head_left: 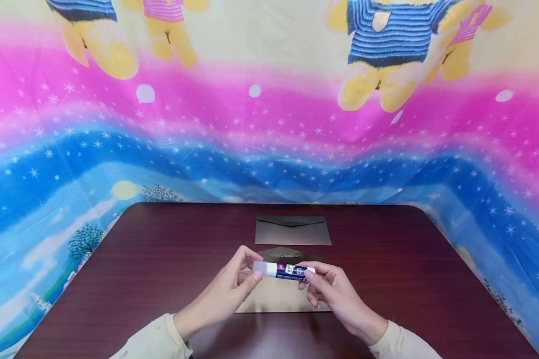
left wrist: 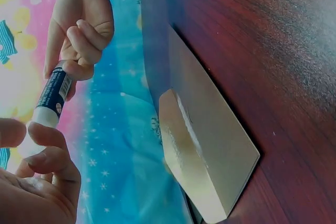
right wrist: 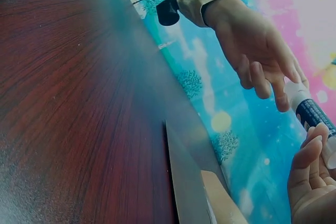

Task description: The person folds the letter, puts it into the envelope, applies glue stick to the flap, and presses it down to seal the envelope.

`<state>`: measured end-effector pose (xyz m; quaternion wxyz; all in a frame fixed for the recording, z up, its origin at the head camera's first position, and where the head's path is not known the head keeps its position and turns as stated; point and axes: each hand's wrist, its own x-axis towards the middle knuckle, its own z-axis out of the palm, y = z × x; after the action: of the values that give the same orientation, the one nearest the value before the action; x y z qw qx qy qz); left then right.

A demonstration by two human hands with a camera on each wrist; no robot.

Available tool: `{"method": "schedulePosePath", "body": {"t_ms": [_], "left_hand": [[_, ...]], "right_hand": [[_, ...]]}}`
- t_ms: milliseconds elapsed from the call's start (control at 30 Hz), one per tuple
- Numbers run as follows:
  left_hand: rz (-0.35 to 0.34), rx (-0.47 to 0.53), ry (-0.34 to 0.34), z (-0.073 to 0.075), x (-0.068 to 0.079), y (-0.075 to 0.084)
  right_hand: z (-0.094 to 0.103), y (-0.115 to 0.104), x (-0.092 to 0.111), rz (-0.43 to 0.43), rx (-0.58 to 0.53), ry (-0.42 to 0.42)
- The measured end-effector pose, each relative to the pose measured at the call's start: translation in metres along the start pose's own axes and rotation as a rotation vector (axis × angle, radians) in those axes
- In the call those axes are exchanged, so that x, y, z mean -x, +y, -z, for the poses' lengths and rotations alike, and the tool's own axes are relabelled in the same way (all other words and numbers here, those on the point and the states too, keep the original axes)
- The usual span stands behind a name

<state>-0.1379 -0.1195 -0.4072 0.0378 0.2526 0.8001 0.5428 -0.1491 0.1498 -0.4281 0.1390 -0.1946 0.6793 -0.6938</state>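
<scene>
A glue stick (head_left: 289,271) with a dark blue label is held level above the table between both hands. My left hand (head_left: 226,286) pinches the whitish, see-through cap at its left end between thumb and fingers. At the other end, my right hand (head_left: 337,294) grips the white base with thumb and fingertips. Beneath the hands lies a gold envelope (head_left: 274,299), its flap (left wrist: 184,156) folded open and pointing away from me. Whitish, shiny streaks show on that flap in the left wrist view. The hands and glue stick cover part of this envelope in the head view.
Farther back on the dark red wooden table (head_left: 170,249) lies a second, grey-brown envelope (head_left: 292,234) with its flap down. A printed cloth (head_left: 251,124) with snowflakes and bears hangs behind the table and along its sides.
</scene>
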Motion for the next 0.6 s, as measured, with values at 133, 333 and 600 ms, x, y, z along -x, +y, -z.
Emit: {"method": "schedulePosePath", "body": {"t_ms": [133, 333, 600], "left_hand": [[-0.008, -0.013, -0.026, 0.0005, 0.0022, 0.002], [-0.022, 0.031, -0.066, 0.0014, 0.0026, 0.0037], [-0.09, 0.031, -0.099, -0.001, 0.0102, -0.0012]], "right_hand": [[-0.0014, -0.0005, 0.0008, 0.025, 0.002, -0.035], [0.001, -0.0029, 0.003, 0.074, 0.042, -0.12], [0.005, -0.0012, 0.0064, 0.268, 0.248, -0.246]]}}
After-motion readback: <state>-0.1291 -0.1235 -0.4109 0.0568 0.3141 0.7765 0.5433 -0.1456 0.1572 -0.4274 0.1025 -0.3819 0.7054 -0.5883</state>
